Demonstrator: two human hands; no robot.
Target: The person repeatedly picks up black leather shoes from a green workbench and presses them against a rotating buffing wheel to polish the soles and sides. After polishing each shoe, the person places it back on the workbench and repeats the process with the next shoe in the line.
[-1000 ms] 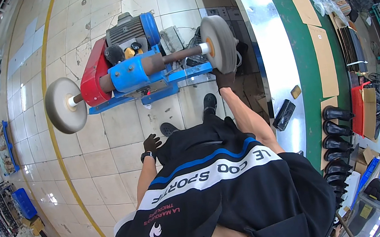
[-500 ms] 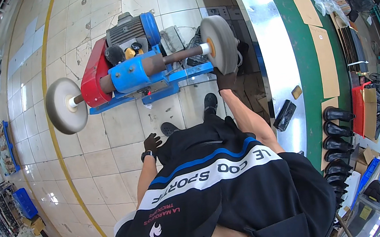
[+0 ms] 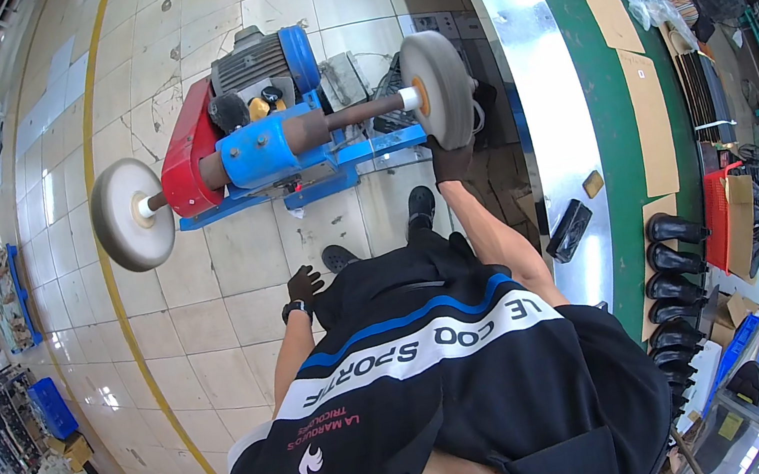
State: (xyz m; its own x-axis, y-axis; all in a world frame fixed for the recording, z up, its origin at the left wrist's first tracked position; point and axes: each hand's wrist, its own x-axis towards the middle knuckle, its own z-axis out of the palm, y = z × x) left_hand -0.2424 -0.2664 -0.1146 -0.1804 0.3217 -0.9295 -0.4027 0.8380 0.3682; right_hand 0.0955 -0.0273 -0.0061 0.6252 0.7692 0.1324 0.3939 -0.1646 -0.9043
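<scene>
My right hand, in a dark glove, reaches forward to the underside of the right buffing wheel. The wheel hides its fingers, so whether it holds or touches anything does not show. Low by my left thigh hangs my left hand, also dark-gloved, fingers loosely apart and nothing in it. Ahead stands a two-wheeled buffing machine with a blue shaft housing, a red belt guard and a grey motor. Its left buffing wheel is apart from both hands.
On my right runs a metal-edged bench with a green top. A black shoe and a small tan block lie on its metal strip. Several black shoes line the green top, near a red crate. A yellow line crosses the tiled floor.
</scene>
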